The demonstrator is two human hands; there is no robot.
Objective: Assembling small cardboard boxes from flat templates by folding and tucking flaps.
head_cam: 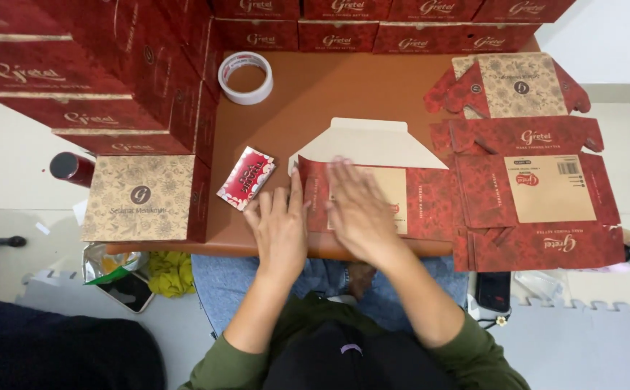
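Matt red printed cardboard, a flat box blank (380,198), lies at the near edge of a smooth brown tabletop (315,101). A glossy white tape roll (246,77) sits toward the far edge beside stacked matt cardboard boxes (141,195).

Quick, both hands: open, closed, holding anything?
Left hand: open, flat on the brown table.
Right hand: open, pressing the flat red cardboard box blank.

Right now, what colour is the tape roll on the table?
White, in the head view: the tape roll.
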